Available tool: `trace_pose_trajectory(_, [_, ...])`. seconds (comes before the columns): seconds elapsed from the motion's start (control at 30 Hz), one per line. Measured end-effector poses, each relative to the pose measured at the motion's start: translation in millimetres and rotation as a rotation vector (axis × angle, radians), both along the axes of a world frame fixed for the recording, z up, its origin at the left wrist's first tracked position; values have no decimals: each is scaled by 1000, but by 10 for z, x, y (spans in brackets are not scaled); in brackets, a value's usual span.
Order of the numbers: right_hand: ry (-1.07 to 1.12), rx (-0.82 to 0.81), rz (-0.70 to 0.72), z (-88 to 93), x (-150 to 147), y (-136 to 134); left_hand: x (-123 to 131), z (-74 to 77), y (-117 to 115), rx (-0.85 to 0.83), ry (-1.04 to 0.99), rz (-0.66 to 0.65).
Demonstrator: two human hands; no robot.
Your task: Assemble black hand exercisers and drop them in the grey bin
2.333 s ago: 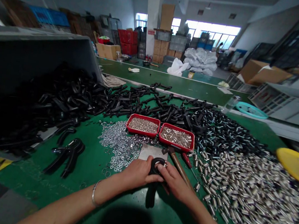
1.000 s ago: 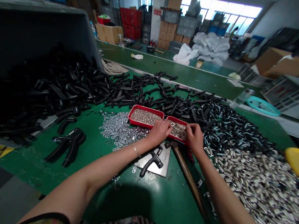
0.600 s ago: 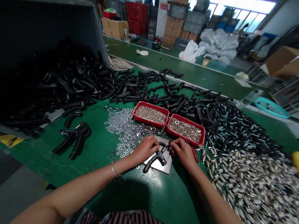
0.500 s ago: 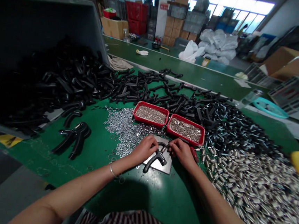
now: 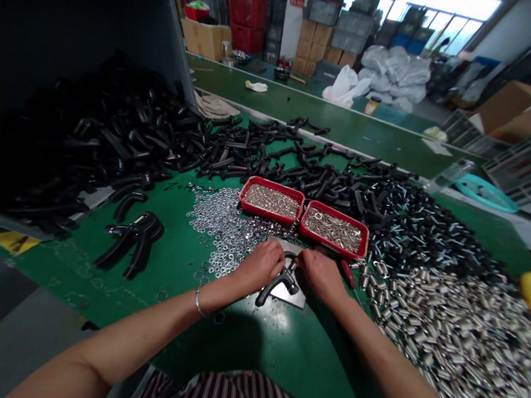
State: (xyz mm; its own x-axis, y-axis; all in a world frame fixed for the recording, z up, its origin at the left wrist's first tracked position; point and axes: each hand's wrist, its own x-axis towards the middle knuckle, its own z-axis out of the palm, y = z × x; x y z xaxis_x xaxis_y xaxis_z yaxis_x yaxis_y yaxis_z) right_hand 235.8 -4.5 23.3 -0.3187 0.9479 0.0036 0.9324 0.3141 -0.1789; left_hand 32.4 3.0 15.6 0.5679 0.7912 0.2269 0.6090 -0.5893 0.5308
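Observation:
A black spring clamp (image 5: 289, 280) with a metal piece between its parts rests on a small metal plate (image 5: 294, 299) in front of me. My left hand (image 5: 263, 264) is closed, its fingers pinching the clamp's left side. On the other side, my right hand (image 5: 322, 276) has its fingers curled together against the clamp's upper right end; its fingertips are partly hidden. Just right of that hand lies a red-handled tool, apparently a screwdriver (image 5: 347, 272). Another black spring clamp (image 5: 139, 237) lies on the green table to the left.
Two red trays (image 5: 302, 209) of small metal parts stand beyond the plate. Metal nuts or rings (image 5: 225, 239) spread leftward. Metal cylinders (image 5: 449, 333) and black handles with metal pins (image 5: 434, 232) cover the right. A tipped grey bin (image 5: 180, 36) spills black clamp parts (image 5: 232, 153).
My right hand has turned and curled further over the clamp's upper end. My left fingers have closed in more on the clamp. The view has shifted slightly.

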Motion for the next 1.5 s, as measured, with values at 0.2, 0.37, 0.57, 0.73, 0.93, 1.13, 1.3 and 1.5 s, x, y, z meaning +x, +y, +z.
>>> trace_pose_trajectory(0.2, [-94, -15, -48, 147, 151, -148, -29, -28, 29, 102, 138, -198])
trace_pose_trajectory(0.37, [-263, 32, -208, 6, 495, -450, -58, -44, -1, 131, 155, -204])
trace_pose_trajectory(0.57, [158, 2, -232, -75, 650, -562, -78, 55, -352, 160, 286, -50])
trace_pose_trajectory(0.73, [446, 106, -182, 125, 560, -718, -105, 76, -342, 114, 284, -27])
trace_pose_trajectory(0.93, [371, 22, -81, 259, 627, -867, -81, 38, -207, 96, 210, -64])
trace_pose_trajectory(1.13, [515, 244, -212, 525, 408, -963, -78, -124, -174, 11, 47, 60])
trace_pose_trajectory(1.3, [459, -21, -45, 411, 269, -839, -57, -172, -155, -24, 56, 79])
trace_pose_trajectory(1.5, [787, -293, -395, 220, 466, -1083, -73, -59, -129, -82, 10, 66])
